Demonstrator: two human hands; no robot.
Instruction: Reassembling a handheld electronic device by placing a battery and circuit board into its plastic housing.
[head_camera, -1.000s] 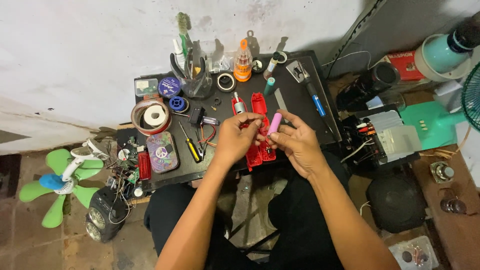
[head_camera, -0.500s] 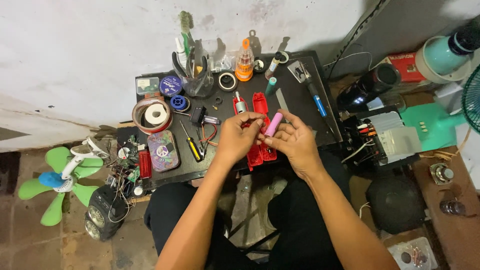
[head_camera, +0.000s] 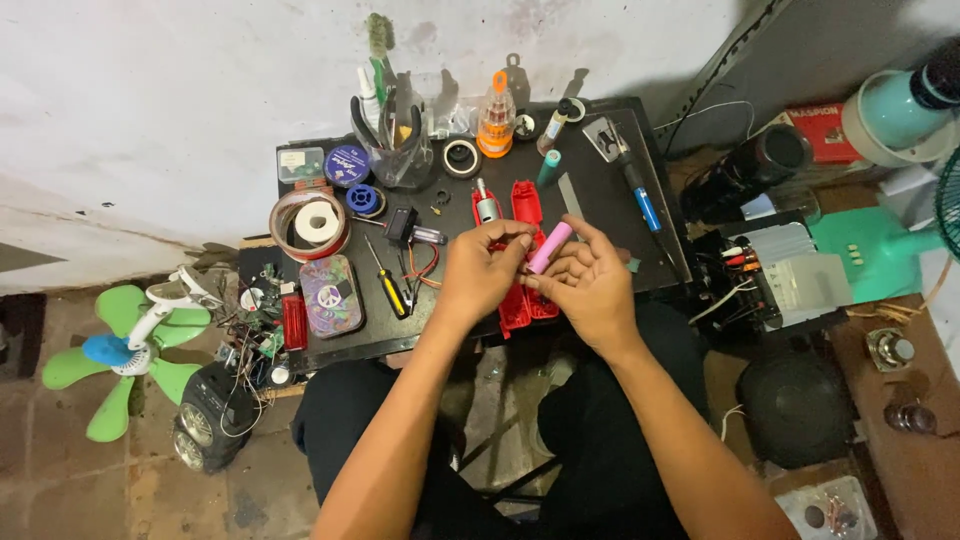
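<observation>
We pinch the pink cylindrical cell (head_camera: 550, 247) between both hands, right hand (head_camera: 590, 285) gripping it and left hand (head_camera: 483, 268) fingertips closed at its lower end, above the red casing (head_camera: 520, 255) near the table (head_camera: 610, 215)'s front edge, keeping it aligned with the open shell.

Pink cylindrical battery (head_camera: 550, 247), tilted, over red casing (head_camera: 527, 200)

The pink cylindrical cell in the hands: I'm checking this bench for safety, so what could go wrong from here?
1. The pink cell is pinched between the left hand and right hand over the open red casing; it could slip and drop among the parts.
2. Loose red and black wires lie close by, so a stray contact with the cell might short it.
3. The yellow screwdriver sits near the left forearm and could be knocked off.
</observation>
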